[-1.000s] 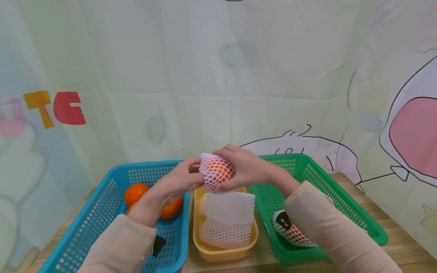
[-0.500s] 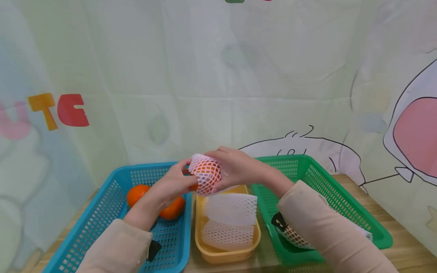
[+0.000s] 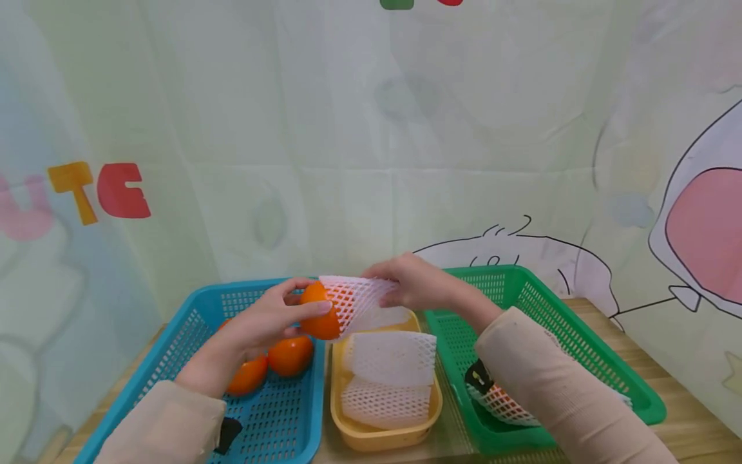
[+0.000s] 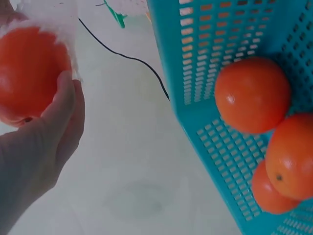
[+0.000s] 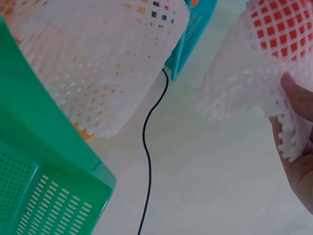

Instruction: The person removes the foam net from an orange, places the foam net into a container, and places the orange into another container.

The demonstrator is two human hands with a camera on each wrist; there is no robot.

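Note:
My left hand [image 3: 263,322] grips an orange [image 3: 320,322] by its bare left side, the thumb lying across the front. A white foam net sleeve [image 3: 362,298] covers the orange's right part and stretches off to the right. At the sleeve's far end my right hand [image 3: 420,282] pinches the gathered foam between thumb and fingers. In the left wrist view the same orange [image 4: 29,73] shows smooth skin, its upper edge under the foam. The right wrist view has red-orange skin behind the open mesh of the sleeve [image 5: 239,73]. Both hands are above the yellow tray.
A blue basket [image 3: 317,412] on the left holds several oranges [image 3: 290,356]. Flat foam sleeves [image 3: 391,357] lie in the yellow tray [image 3: 382,441] in the middle. On the right, a green basket [image 3: 580,335] contains netted fruit [image 3: 504,406], partly hidden by my right sleeve. A printed cloth [image 3: 324,129] hangs behind.
The foam sleeve covered most of the orange before; now the orange's left side is bare and the sleeve stretches rightward. My left hand has moved left and down, my hands further apart.

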